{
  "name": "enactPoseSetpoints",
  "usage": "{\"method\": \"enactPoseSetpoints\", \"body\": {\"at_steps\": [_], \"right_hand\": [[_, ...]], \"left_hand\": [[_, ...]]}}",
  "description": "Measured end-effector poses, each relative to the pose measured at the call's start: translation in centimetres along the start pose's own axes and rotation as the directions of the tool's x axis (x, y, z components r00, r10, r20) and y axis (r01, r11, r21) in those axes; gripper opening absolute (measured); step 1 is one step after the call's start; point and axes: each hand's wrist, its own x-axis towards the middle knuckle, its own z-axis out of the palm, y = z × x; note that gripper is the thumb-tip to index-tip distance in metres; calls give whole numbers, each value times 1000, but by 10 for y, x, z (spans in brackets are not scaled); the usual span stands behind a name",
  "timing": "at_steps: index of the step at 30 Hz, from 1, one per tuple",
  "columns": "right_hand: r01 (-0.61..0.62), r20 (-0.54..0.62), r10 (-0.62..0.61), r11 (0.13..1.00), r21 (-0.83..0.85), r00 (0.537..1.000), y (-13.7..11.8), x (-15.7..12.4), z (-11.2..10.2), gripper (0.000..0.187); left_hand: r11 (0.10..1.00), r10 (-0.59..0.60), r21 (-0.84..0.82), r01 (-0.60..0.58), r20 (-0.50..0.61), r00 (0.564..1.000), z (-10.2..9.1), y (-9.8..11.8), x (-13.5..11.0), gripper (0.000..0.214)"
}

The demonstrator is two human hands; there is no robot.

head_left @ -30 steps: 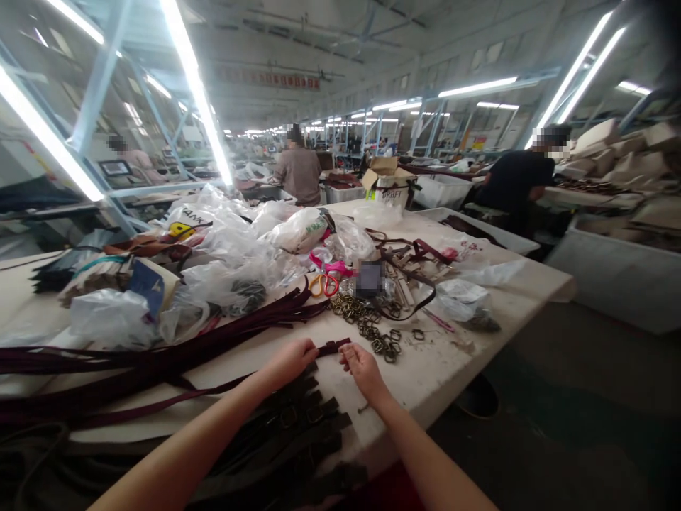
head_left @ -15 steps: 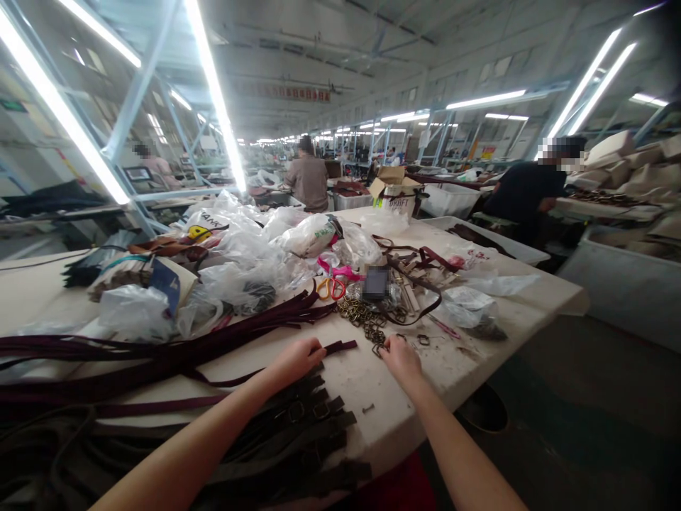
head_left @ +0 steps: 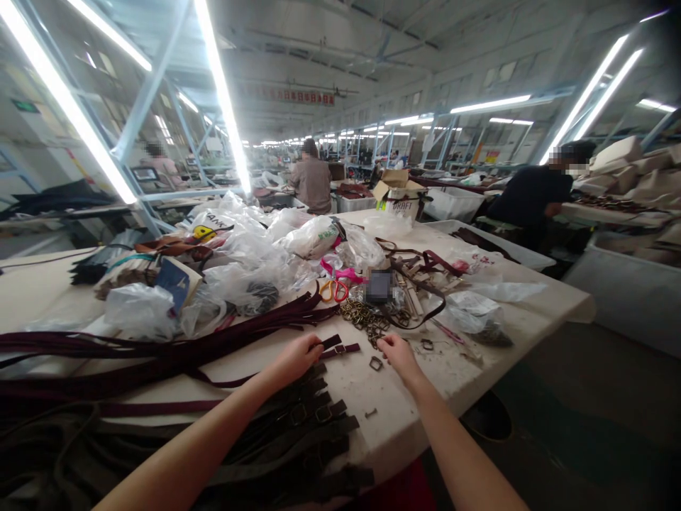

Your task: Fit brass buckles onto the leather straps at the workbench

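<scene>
My left hand (head_left: 299,358) is closed on a dark strap (head_left: 330,341), whose short end sticks out past the fingertips. Just below that end lies a maroon strap with a metal buckle (head_left: 340,349) on it. My right hand (head_left: 400,356) has its fingers pinched together at the near edge of a pile of brass-coloured buckles (head_left: 362,316); what they hold is too small to make out. One loose buckle (head_left: 376,363) rests on the table left of that hand, another (head_left: 426,344) to its right. Dark straps with buckles (head_left: 319,413) are spread beneath my left forearm.
Orange-handled scissors (head_left: 334,289) lie behind the buckle pile. A bundle of maroon straps (head_left: 213,341) stretches leftward. Clear plastic bags (head_left: 245,248) are heaped at the back. A small metal piece (head_left: 371,412) lies near the table edge (head_left: 404,451). Other people sit at work farther off.
A loose buckle now lies by itself left of my right hand, whose fingers are at the pile. A dark strap end now shows raised in my left hand. The view has shifted slightly.
</scene>
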Motion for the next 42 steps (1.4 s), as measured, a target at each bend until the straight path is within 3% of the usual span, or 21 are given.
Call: {"method": "enactPoseSetpoints", "body": {"at_steps": [5,9,13,16,18,20,21,23,25,27,31,34,38,42], "right_hand": [[-204,253,121,920,334,960,-22,-28,35,22],[-315,406,122,834,452,906,-40,-45,67,24],[-292,431,62,821,490,900,-47,-51,87,29],[-210,411,-9,849,486,912,-48,-52,90,32],[-225,429,-9,842,490,903,-49,-53,88,32],[-359,509,72,793,492,858,-51,-54,84,30],[-455,570,118,740,495,813,-53,-54,82,29],[-629,689,165,595,501,706,-55,-55,81,21],[-718,756,145,467,516,638,-55,-55,82,11],[-718,750,119,419,556,650,-53,-53,84,3],[-556,580,100,451,698,809,-49,-44,84,10],[-503,492,138,392,770,860,-53,-41,79,10],[-548,523,167,301,780,836,-62,-43,73,7],[-676,651,183,211,706,737,-63,-48,74,5]], "left_hand": [[998,-45,-34,44,-29,999,-4,8,-1,30],[996,-51,-73,46,-71,996,-11,12,-2,31],[993,-86,-85,82,-46,995,-14,6,-1,31],[994,-78,-76,74,-46,996,-15,2,-1,28],[996,-45,-77,40,-58,997,-16,3,-2,26],[996,2,-85,-8,-69,998,-17,5,-5,24],[995,26,-91,-32,-71,997,-17,7,-6,24],[991,73,-109,-80,-71,995,-18,11,-9,23],[984,104,-137,-115,-79,991,-18,13,-11,21],[981,92,-165,-105,-87,992,-18,13,-12,24],[980,-64,-194,46,-88,994,-16,9,-10,30],[955,-155,-261,144,-22,988,-14,7,-9,24],[902,-84,-400,163,207,975,-16,8,-12,28],[915,0,-386,112,279,960,-24,6,-16,33]]}}
